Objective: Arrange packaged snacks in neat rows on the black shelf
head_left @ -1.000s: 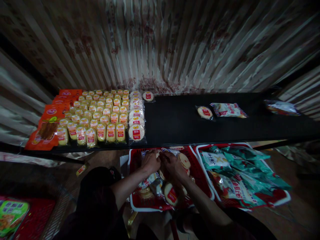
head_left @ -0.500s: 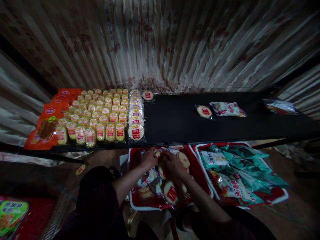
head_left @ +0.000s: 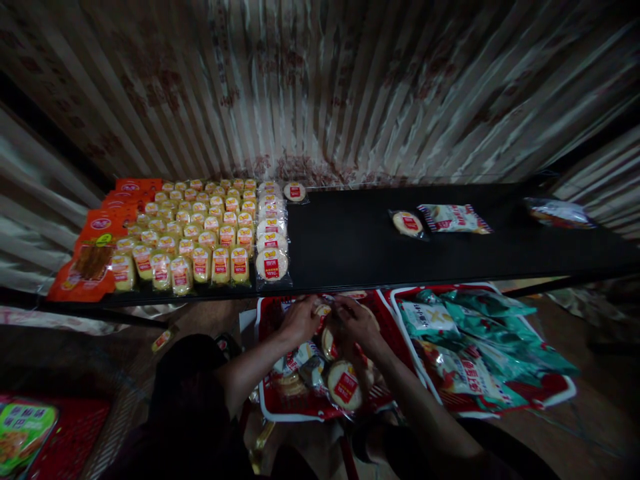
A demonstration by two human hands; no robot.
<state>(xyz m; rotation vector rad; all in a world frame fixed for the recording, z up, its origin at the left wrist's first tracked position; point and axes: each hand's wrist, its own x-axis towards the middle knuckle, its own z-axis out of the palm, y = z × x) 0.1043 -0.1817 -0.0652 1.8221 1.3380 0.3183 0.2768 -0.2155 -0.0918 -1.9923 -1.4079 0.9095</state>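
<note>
My left hand (head_left: 300,321) is closed at the edge of a wrapped round rice cracker (head_left: 322,319), above the white-rimmed red basket (head_left: 401,343). Close by on the right, my right hand (head_left: 359,324) has its fingers curled together near the same wrapper; what they grip is hidden in the dim light. Below both hands, in the basket, lie more wrapped round crackers, one pale with a red label (head_left: 345,387), and a printed snack bag (head_left: 300,358).
A black shelf (head_left: 345,243) runs behind the baskets. On it stand rows of small yellow wrapped cakes (head_left: 201,263), a column of round crackers (head_left: 273,265), orange packets (head_left: 95,233) and a white bag (head_left: 455,219). A second basket (head_left: 557,393) holds teal bags (head_left: 515,347).
My right hand has shifted slightly to the right, and the round cracker beside my left hand shows more. Things on the shelf are unchanged.
</note>
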